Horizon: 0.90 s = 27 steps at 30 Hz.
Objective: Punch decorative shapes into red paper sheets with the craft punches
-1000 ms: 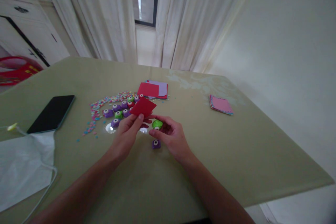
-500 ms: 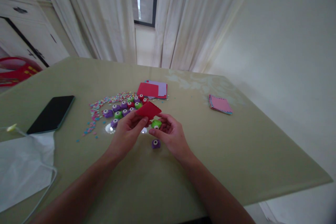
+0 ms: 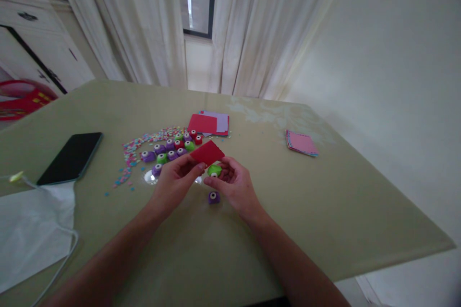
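My left hand (image 3: 176,176) pinches a red sheet of paper (image 3: 208,153), tilted above the table. A green craft paper punch (image 3: 214,171) sits in the curled fingers of my right hand (image 3: 234,182), just below the paper's right part. My right fingertips come close to the paper's edge; whether the paper is inside the punch I cannot tell. On the table under my hands stands a single purple paper punch (image 3: 213,197). Several more purple, green and red punches (image 3: 170,145) are grouped beyond my left hand.
Paper confetti (image 3: 133,146) lies scattered around the punches. Red and lilac paper sheets (image 3: 203,123) are stacked behind, with a pink paper stack (image 3: 302,143) to the right. At left are a dark phone (image 3: 72,157), a white sheet (image 3: 32,235) and a white cable (image 3: 68,259).
The red paper has shifted slightly to the right and turned a little over the green punch. My right hand has hardly moved.
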{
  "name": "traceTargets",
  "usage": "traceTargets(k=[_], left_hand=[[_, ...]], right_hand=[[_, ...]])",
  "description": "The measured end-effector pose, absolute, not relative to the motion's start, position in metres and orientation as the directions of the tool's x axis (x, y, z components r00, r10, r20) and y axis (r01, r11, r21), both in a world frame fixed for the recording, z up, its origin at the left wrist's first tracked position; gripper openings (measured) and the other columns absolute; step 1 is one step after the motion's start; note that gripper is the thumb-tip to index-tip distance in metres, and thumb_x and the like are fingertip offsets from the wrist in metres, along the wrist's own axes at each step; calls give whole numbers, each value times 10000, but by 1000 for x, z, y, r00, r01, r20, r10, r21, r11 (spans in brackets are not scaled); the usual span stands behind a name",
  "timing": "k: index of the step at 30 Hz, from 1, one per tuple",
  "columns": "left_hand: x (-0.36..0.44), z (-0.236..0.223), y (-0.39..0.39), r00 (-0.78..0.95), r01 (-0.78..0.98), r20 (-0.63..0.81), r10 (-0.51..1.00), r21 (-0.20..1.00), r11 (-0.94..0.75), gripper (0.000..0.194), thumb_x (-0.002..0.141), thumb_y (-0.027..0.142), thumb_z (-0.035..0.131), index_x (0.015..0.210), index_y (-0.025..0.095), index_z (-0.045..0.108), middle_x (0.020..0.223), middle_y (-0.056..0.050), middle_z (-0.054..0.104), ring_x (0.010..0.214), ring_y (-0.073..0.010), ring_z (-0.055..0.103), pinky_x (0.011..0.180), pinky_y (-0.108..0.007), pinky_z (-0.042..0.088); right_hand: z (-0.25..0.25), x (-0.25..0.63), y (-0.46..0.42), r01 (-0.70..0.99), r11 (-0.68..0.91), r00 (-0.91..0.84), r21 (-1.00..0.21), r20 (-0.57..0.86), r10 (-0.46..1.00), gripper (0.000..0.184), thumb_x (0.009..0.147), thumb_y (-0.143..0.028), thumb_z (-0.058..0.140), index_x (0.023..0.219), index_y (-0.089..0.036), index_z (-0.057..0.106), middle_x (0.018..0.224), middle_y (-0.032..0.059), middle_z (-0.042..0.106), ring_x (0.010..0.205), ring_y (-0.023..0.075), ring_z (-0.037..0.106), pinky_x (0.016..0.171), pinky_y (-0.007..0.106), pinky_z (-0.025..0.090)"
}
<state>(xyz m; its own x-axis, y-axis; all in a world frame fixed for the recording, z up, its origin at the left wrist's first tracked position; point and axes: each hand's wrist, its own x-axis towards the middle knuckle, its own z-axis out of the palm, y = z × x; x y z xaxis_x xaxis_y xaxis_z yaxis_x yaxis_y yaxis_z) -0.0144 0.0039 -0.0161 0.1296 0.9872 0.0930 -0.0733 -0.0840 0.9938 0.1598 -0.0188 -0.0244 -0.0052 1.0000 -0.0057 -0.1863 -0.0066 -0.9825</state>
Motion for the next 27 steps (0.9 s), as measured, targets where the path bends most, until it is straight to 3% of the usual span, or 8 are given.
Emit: traceTargets(k=[19, 27], left_hand=[[-15, -14, 4, 127, -5, 118, 985, 993, -118, 280, 829, 469, 833, 889, 206, 757, 871, -41, 789, 824, -229, 732, 757, -328, 582], [-15, -16, 5, 181, 4, 134, 974, 991, -137, 265, 863, 427, 815, 999, 201, 786, 968, -52, 820, 893, -237, 757, 836, -342, 587]], right_hand=[[-20, 160, -19, -176, -28, -28, -984, -23, 999, 597, 592, -345, 1019, 1079, -213, 701, 910, 18, 720, 803, 184, 665, 761, 323, 547], [-20, 159, -18, -228, -14, -63, -974, 1, 998, 552, 605, -323, 1009, 1062, -215, 718, 906, 14, 728, 760, 169, 638, 720, 307, 521]])
